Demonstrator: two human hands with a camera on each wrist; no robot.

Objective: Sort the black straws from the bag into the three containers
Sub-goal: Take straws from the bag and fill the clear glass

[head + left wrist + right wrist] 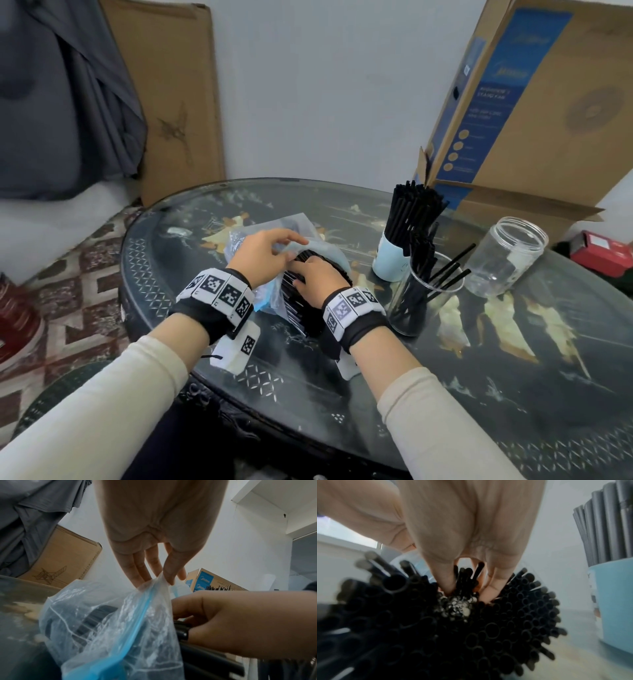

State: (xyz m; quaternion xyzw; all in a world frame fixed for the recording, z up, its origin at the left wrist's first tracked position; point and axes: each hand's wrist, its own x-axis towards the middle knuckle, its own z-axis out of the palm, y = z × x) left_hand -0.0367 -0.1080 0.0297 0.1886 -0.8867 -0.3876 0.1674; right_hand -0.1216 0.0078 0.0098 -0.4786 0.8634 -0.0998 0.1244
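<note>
At the round dark glass-topped table (205,342), the left hand (262,255) pinched open a clear blue-zippered plastic bag (109,626) while the right hand (317,277), nearer the containers, pinched thin black straws (467,580) from the bundle lying lengthwise beneath it.

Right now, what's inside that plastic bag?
Black straws of several widths fill the bag; the right hand pinches a few thin ones. Their far ends and the bag's bottom are hidden.
</note>
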